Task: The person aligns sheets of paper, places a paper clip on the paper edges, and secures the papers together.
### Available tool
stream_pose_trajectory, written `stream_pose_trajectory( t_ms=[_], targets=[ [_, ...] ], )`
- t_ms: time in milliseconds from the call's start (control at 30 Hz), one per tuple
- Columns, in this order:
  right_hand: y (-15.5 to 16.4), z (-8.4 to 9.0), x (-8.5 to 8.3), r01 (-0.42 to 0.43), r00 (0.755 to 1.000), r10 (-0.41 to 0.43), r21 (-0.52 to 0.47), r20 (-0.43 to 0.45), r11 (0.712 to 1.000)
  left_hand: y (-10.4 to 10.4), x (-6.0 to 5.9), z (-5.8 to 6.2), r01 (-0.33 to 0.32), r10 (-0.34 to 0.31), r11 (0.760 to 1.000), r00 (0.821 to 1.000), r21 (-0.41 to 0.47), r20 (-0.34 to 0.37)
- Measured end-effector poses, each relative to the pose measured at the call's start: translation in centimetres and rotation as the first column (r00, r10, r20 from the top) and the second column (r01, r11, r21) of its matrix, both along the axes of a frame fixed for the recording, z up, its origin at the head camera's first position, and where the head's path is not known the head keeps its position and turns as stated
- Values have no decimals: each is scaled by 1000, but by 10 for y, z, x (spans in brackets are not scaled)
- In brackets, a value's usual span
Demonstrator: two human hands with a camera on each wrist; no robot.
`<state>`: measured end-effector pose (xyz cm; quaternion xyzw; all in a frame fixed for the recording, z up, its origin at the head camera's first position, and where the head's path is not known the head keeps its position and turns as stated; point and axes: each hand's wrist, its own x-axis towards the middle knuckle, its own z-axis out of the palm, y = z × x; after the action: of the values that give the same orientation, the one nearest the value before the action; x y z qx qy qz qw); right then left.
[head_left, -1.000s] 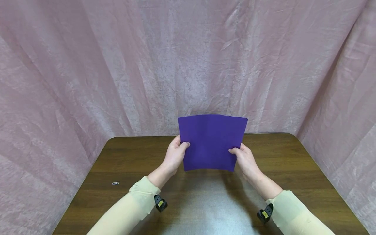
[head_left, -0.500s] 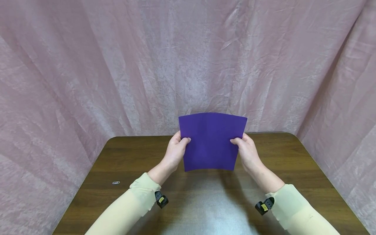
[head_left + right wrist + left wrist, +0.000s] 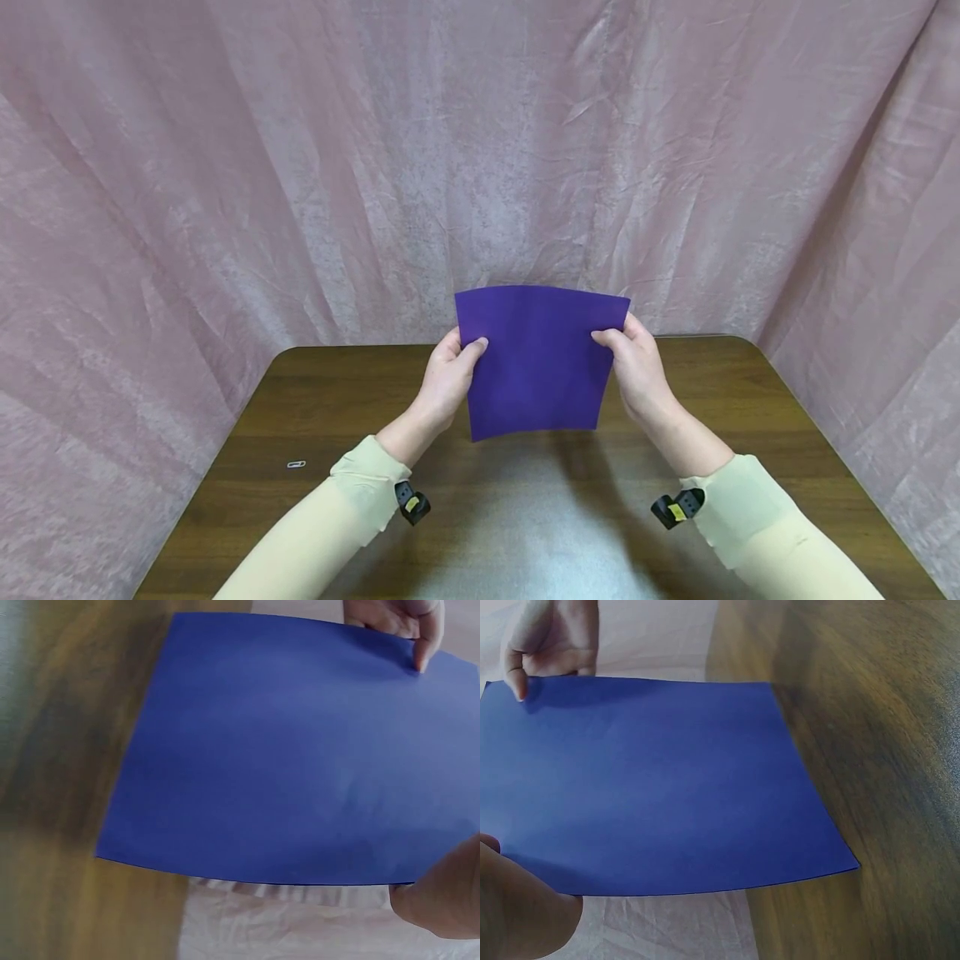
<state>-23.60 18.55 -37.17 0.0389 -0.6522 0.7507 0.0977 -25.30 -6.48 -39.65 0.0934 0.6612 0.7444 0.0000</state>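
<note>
A sheet of purple paper, bluer in both wrist views, is held up over the table and bows slightly at its top edge. My left hand pinches its left side, thumb on the near face and fingers behind. On the opposite side my right hand grips higher up, near the top corner, with its thumb also on the near face. Across the paper in the left wrist view, the right hand shows at the far edge. The fingers behind the sheet are mostly hidden.
A small paper clip lies on the left part of the brown wooden table. Pink curtains hang behind the table and along its sides. Both sleeves carry a small black device at the wrist.
Both hands have shifted upward along the paper's sides, the right one more. The sheet has tilted a little, its lower left corner now hanging lower than its lower right.
</note>
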Motion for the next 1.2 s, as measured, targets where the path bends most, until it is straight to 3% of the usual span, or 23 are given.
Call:
stream_pose_trajectory(
  t_ms=[200,267,333,400,467,533,567,600,633,733,800,867,1067,1200],
  targets=[
    [-4,22,-2,17,994,-15,21,-110,1000,1,1,-2,2,-2,1000,1000,-10,-19],
    [-4,29,-3,47,981,-29,88,-192,995,3,1,-2,-1,1,1000,1000,-13,-25],
    [-4,36,-3,134,950,-62,218,-307,967,4,1,-2,0,0,1000,1000,-13,-24],
    [-5,40,-3,277,882,-79,377,-464,884,5,2,-3,3,-3,1000,1000,-11,-24],
    [-8,43,-3,434,788,-55,490,-613,756,6,2,-4,10,-10,1000,1000,-7,-24],
    [-15,45,-1,543,696,21,545,-718,639,6,3,-4,11,-11,1000,999,-9,-30],
    [-19,45,0,568,664,75,566,-744,598,6,3,-4,13,-13,1000,999,-8,-34],
    [-25,46,1,574,649,129,594,-750,564,6,3,-4,16,-16,1000,999,-7,-38],
    [-31,45,2,571,643,183,625,-744,532,6,4,-4,18,-19,1000,999,-5,-41],
    [-50,43,6,539,660,318,724,-680,430,5,4,-5,28,-28,1000,998,-6,-54],
    [-62,42,7,526,671,376,768,-639,365,5,4,-4,40,-41,999,997,-8,-68],
    [-71,41,8,516,681,410,795,-607,319,5,5,-4,48,-49,999,995,-19,-84],
    [-85,44,6,519,711,414,821,-569,238,5,8,-6,48,-50,999,994,-21,-100],
    [-87,45,5,512,731,400,832,-553,213,7,7,-9,85,-84,996,991,11,-102]
  ],
)
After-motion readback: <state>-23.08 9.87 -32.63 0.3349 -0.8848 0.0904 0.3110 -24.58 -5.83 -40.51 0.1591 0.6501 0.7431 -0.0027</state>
